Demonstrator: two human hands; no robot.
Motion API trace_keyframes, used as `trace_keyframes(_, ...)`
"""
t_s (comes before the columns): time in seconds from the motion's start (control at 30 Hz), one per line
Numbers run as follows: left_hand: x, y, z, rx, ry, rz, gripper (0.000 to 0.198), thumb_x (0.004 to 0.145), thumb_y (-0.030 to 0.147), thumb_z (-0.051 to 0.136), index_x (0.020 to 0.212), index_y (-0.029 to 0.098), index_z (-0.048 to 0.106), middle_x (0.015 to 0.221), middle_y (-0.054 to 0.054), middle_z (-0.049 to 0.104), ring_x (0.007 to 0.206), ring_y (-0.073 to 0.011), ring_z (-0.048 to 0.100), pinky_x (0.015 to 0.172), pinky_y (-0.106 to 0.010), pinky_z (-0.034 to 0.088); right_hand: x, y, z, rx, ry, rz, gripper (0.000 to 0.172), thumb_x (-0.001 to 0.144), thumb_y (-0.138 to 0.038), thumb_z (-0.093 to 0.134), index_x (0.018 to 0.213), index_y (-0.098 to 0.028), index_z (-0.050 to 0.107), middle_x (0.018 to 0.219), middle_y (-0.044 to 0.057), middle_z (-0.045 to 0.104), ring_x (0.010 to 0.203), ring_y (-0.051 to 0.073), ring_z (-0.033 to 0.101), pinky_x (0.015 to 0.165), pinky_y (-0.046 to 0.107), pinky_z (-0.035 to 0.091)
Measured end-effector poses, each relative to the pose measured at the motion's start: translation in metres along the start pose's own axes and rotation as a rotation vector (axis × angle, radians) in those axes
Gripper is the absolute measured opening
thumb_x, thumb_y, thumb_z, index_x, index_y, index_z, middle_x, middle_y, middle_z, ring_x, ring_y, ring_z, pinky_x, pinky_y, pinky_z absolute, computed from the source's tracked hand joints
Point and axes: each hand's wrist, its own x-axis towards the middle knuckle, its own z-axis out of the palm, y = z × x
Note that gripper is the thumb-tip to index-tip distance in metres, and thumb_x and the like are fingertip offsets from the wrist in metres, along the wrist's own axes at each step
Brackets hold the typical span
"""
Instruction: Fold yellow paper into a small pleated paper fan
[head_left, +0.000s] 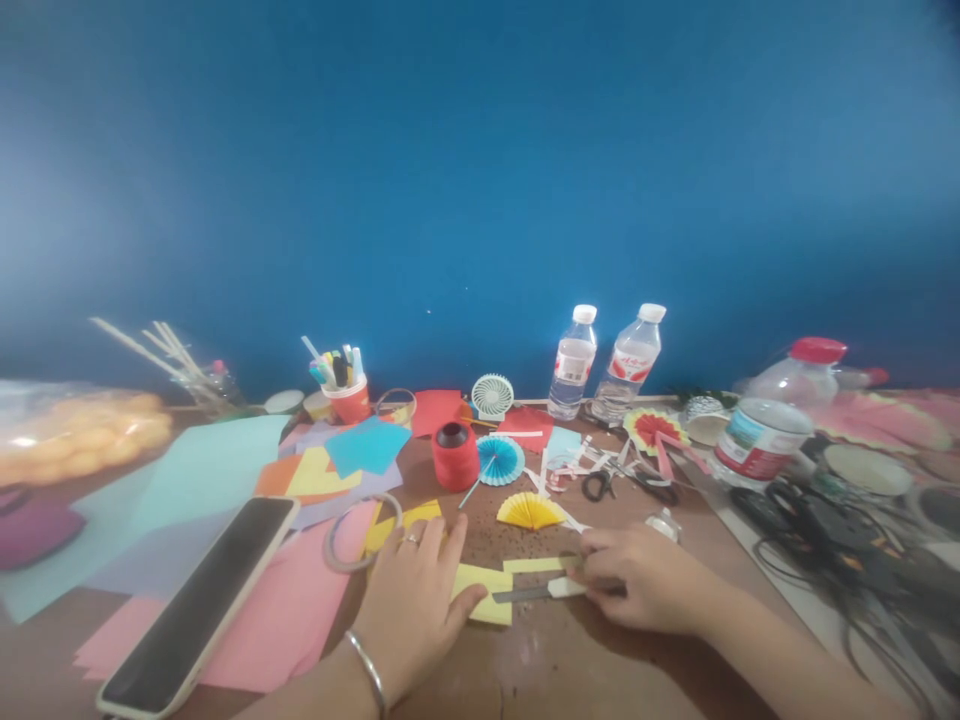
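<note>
left grip [416, 583]: resting, fingers apart, on yellow paper [478, 577]
right grip [637, 578]: clamping on a cutter [553, 589]
yellow fan [530, 512]: lying just beyond
phone [202, 605]: lying leftward

I see the left hand [416, 585] flat on yellow paper [491, 608], in front of the red spool [456, 462]. Right hand [637, 580], front-right of spool, grips white-handled knife [564, 588], tip overlapping the paper. Just right of spool: blue rosette [502, 460]. Behind-left: pen cup [350, 404]. Front-left: phone [201, 600].

The printed labels [630, 368] on the plastic bottles [573, 364] are too blurred to read.
</note>
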Motion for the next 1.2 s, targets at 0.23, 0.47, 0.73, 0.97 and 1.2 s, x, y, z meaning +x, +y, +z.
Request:
trace_keyframes(0.23, -0.014, 0.019, 0.009, -0.025, -0.052, 0.19, 0.042, 0.082, 0.037, 0.039, 0.118, 0.015, 0.046, 0.115, -0.012, 0.05, 0.103, -0.0281, 0.043, 0.086, -0.041, 0.036, -0.001, 0.001, -0.001, 0.036, -0.002, -0.018, 0.021, 0.073, -0.018, 0.044, 0.074, -0.026, 0.064, 0.071, -0.002, 0.059, 0.061, 0.01, 0.052, 0.052, 0.023, 0.025)
trace_keyframes(0.47, -0.014, 0.016, 0.006, 0.029, -0.016, 0.158, 0.039, 0.081, 0.022, 0.038, 0.119, 0.015, 0.045, 0.115, -0.012, 0.05, 0.102, -0.0263, 0.045, 0.083, -0.041, 0.039, -0.003, 0.006, -0.003, 0.034, -0.009, -0.032, 0.019, 0.074, -0.023, 0.046, 0.078, -0.026, 0.063, 0.071, -0.001, 0.058, 0.06, 0.01, 0.051, 0.051, 0.022, 0.024)
trace_keyframes(0.73, -0.016, 0.005, 0.013, 0.153, 0.035, -0.078, 0.049, 0.075, 0.017, 0.04, 0.123, 0.01, 0.041, 0.1, -0.018, 0.053, 0.095, -0.0299, 0.048, 0.079, -0.045, 0.038, -0.003, 0.005, -0.001, 0.079, -0.031, -0.025, 0.018, 0.074, -0.02, 0.045, 0.077, -0.025, 0.063, 0.074, -0.002, 0.059, 0.063, 0.01, 0.054, 0.053, 0.021, 0.027)
trace_keyframes(0.97, 0.004, -0.019, 0.015, 0.018, 0.049, -0.075, 0.066, 0.08, 0.051, 0.032, 0.132, 0.01, 0.025, 0.11, -0.015, 0.049, 0.104, -0.0287, 0.043, 0.086, -0.043, 0.034, -0.003, 0.007, 0.001, 0.056, -0.025, -0.024, 0.017, 0.072, -0.019, 0.045, 0.069, -0.023, 0.061, 0.07, -0.001, 0.058, 0.06, 0.01, 0.052, 0.052, 0.022, 0.026)
trace_keyframes(1.2, 0.003, -0.008, 0.004, 0.069, 0.107, 0.073, 0.042, 0.086, 0.036, 0.029, 0.118, 0.015, 0.044, 0.113, -0.013, 0.049, 0.101, -0.0275, 0.044, 0.082, -0.043, 0.036, -0.002, 0.006, -0.001, 0.017, -0.023, -0.013, 0.014, 0.073, -0.024, 0.047, 0.069, -0.023, 0.061, 0.069, -0.001, 0.057, 0.061, 0.011, 0.052, 0.051, 0.022, 0.025)
